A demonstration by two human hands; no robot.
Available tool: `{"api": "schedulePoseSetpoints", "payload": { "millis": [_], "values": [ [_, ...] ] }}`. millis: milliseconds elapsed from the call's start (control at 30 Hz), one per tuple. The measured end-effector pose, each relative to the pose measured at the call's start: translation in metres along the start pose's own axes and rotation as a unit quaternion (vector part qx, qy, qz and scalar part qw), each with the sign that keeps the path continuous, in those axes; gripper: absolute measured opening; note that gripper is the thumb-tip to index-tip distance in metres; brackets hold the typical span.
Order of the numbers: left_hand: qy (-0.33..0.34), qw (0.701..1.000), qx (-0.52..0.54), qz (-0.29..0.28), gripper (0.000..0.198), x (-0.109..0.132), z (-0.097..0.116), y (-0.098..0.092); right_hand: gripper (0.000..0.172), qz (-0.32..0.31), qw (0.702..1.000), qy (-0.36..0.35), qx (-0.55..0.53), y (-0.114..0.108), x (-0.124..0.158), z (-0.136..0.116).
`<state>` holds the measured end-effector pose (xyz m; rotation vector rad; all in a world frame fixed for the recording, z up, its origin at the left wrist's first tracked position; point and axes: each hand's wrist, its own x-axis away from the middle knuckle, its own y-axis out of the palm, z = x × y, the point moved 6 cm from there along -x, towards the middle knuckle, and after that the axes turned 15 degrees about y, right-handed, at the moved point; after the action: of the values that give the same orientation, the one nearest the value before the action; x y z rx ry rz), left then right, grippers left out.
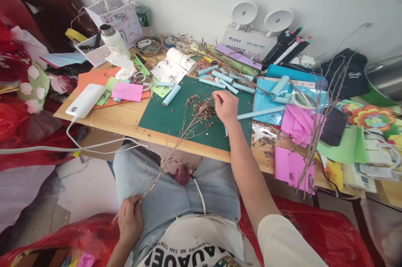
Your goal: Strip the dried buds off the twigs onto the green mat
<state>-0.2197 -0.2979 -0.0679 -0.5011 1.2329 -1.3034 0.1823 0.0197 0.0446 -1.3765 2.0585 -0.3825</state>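
Note:
My left hand [130, 216] is closed around the thick lower end of a dry branch [161, 169] above my left thigh. The branch slants up and right, and its thin twigs reach the green mat [169, 122]. On the mat lies a heap of crumbled brown leaves [202, 109], partly under the twig tips. At the right edge of this heap is my right hand [226, 107], its fingers pinched together by the twig ends. Whatever is between those fingertips is too small to make out.
Light blue paper rolls [232, 80] lie behind the heap. A white power bank [86, 100] with a cable sits at the table's left edge. Tall dry branches [314, 145] lean over pink paper [289, 166] at right. An uncapped bottle [114, 41] stands back left.

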Motion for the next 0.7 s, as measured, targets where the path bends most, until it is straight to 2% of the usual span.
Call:
{"api": "schedulePoseSetpoints", "payload": {
  "millis": [67,133,267,467,633,700],
  "values": [
    [-0.002,1.0,-0.001,0.002,0.01,0.0,0.0,0.0,0.034,0.046,0.999,0.02,0.018,-0.006,-0.001,0.003],
    [-0.006,1.0,-0.002,0.0,0.01,0.001,-0.001,0.0,0.036,0.056,0.997,0.039,0.024,-0.009,-0.002,0.006],
    [-0.006,1.0,-0.008,-0.005,0.008,0.003,-0.002,0.002,0.037,-0.029,0.999,0.029,0.004,-0.002,-0.001,0.001],
    [0.003,1.0,-0.009,-0.001,0.007,0.002,-0.002,0.003,0.022,-0.107,0.984,0.024,-0.14,0.001,0.003,-0.015],
    [-0.01,1.0,-0.012,-0.003,0.008,0.002,-0.003,0.002,0.021,-0.127,0.973,0.085,-0.176,0.005,0.001,-0.004],
    [-0.013,1.0,-0.012,-0.005,0.009,0.001,-0.002,0.001,0.024,-0.156,0.961,0.117,-0.198,0.01,0.001,0.002]
  ]
}}
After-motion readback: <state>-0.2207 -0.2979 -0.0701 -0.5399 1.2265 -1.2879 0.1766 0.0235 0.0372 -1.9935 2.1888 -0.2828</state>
